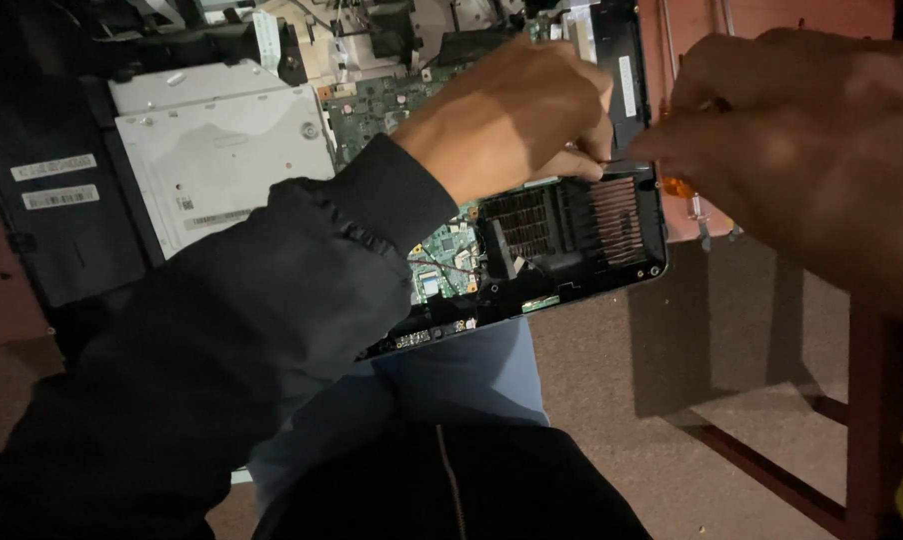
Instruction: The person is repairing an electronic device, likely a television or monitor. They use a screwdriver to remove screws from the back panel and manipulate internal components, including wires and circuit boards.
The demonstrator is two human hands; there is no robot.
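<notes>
The right hand [812,150] grips what looks like an orange-handled screwdriver [672,180], shaft pointing left toward the opened laptop [572,230], where the left hand [522,115], fingers curled, steadies the tip above the copper heatsink [612,215].

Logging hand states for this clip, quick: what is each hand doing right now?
Left hand: closed, fingertips pinched over the opened laptop; what it grips is hidden.
Right hand: closed on an orange-handled screwdriver.
</notes>
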